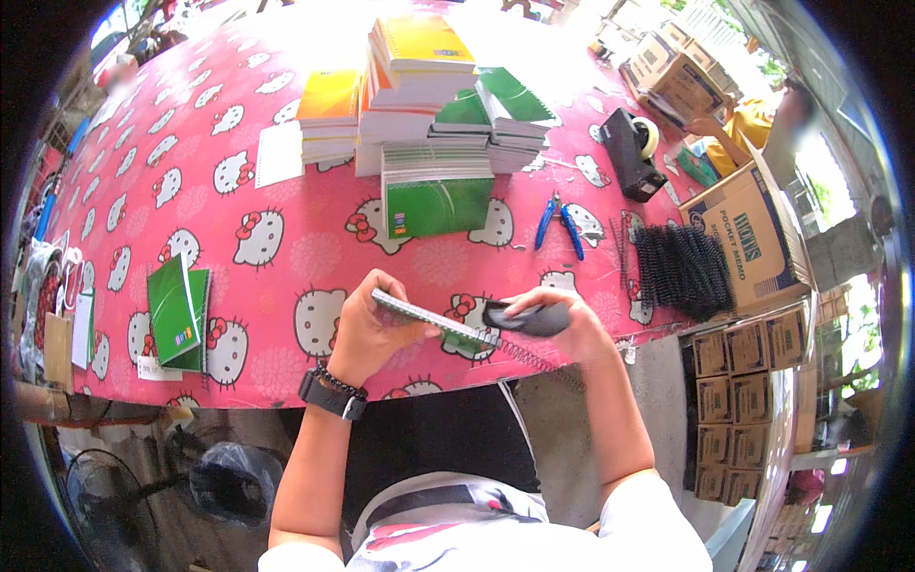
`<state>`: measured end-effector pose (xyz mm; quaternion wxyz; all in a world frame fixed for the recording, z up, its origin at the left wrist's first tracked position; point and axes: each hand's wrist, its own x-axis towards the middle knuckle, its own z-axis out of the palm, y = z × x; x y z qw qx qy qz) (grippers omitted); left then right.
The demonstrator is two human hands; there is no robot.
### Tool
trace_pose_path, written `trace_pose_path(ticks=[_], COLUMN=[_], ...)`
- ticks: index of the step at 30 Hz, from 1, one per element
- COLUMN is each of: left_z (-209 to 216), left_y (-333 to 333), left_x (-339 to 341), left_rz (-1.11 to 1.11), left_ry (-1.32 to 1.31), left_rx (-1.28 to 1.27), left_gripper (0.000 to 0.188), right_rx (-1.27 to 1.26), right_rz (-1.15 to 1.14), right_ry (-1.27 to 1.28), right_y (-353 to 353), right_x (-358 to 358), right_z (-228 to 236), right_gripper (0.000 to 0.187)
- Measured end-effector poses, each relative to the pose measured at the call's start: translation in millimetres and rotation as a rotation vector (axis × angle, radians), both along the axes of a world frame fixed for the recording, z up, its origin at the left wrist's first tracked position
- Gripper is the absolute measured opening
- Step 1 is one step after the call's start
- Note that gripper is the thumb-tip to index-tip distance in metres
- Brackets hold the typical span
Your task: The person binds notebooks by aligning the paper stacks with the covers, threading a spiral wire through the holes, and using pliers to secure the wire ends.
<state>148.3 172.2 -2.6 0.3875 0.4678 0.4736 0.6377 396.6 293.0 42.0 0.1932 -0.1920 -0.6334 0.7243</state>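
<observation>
My left hand pinches a small notebook by its left end, tilted above the table's front edge. A dark spiral coil runs out from the notebook's right end and hangs below my right hand. That hand is closed around a flat, dark grey or black object, whose kind I cannot make out, close to the coil end. Beyond my hands, blue-handled pliers lie with handles apart. To their right is a heap of black spiral coils.
Stacked green notebooks and yellow-covered ones stand at the back of the pink patterned table. Green notebooks lie at left. A tape dispenser and carton are at right, near a person in yellow.
</observation>
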Motion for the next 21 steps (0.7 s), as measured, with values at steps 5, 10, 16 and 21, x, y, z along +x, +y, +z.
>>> trace_pose_path(ticks=[5,10,16,21], left_z=[-2,2,24,38], left_y=[-1,-1,-3,-1], left_x=[-2,1,11,22], left_rz=[0.033,0.001,0.462,0.201], left_ry=[0.052,-0.068,0.503,1.074], left_rx=[-0.010,-0.036,0.220,0.219], left_gripper=[0.041,0.042,0.048,0.033], right_rx=[-0.012,0.283,0.210,0.623], right_rz=[-0.033,-0.072,-0.090,-0.046], right_ry=[0.079,-0.303,-0.048,-0.201], right_y=[-6,0,-9,-8], right_x=[-20,-25,-23,-18], right_z=[3,-4,12,27], right_gripper=[0.057,0.078,0.066,0.064])
